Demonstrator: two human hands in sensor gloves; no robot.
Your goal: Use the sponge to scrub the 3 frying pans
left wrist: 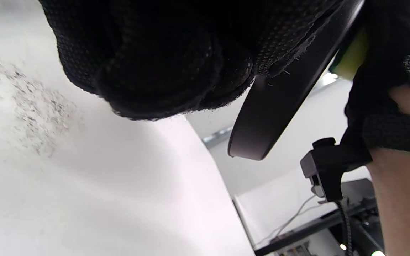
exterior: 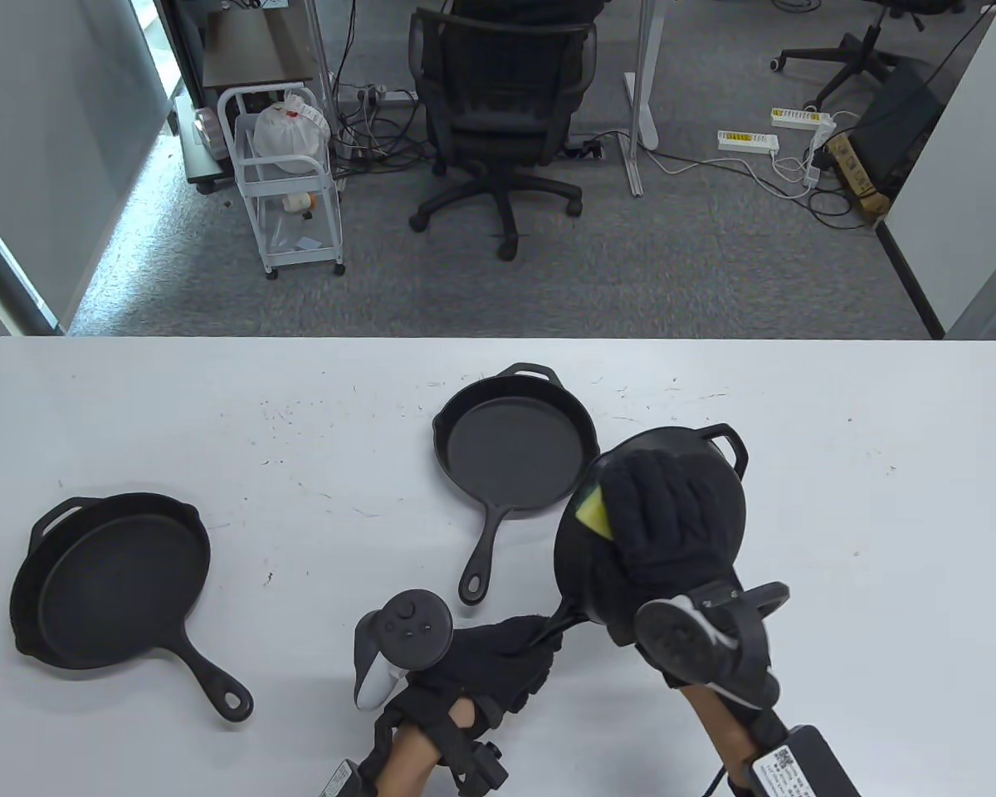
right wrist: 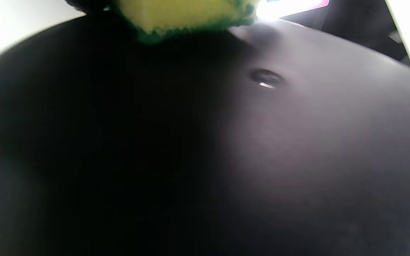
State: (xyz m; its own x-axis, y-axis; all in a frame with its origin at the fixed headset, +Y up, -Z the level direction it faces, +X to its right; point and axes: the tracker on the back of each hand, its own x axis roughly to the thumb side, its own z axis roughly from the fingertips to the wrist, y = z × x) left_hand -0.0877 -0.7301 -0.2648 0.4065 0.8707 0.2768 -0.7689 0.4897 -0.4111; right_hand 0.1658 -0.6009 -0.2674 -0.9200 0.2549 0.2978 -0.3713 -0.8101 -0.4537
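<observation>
Three black cast-iron frying pans are in the table view. One pan [exterior: 120, 581] lies at the left, a smaller pan [exterior: 515, 452] lies in the middle. The third pan [exterior: 718, 490] is lifted and tilted; my left hand [exterior: 506, 656] grips its handle from below. My right hand [exterior: 664, 515] presses a yellow-green sponge [exterior: 595, 510] against the pan's inside. In the left wrist view the held pan's rim [left wrist: 272, 117] shows edge-on with the sponge [left wrist: 351, 57] above it. The right wrist view shows the sponge [right wrist: 183, 14] on the dark pan surface [right wrist: 262, 142].
The white table [exterior: 838, 498] has scuff marks near its middle. Beyond its far edge stand an office chair [exterior: 498, 108] and a white wire cart [exterior: 286, 174] on grey carpet. Cables and power strips lie on the floor at the back right.
</observation>
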